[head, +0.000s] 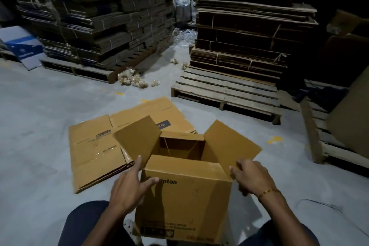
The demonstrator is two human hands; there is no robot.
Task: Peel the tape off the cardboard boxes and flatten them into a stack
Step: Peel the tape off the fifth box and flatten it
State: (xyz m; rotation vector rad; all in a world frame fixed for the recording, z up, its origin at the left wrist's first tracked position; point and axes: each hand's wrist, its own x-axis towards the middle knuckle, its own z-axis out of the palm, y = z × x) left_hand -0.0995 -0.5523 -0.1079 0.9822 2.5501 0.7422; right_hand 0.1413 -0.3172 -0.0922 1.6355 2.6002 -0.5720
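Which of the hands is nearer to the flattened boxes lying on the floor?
Left. The left hand is at the open box's near-left corner, right beside the flattened boxes; the right hand is at the far right corner.

This is a warehouse, a big dim room for storing things. Tall piles of flat cardboard tied with string sit on a wooden pallet on the left. More tied piles stand on the right, with another pallet in front of them. The floor is bare gray concrete with small yellow marks. Balls of old tape and loose white straps lie on it. A white sack stands far back between the piles.
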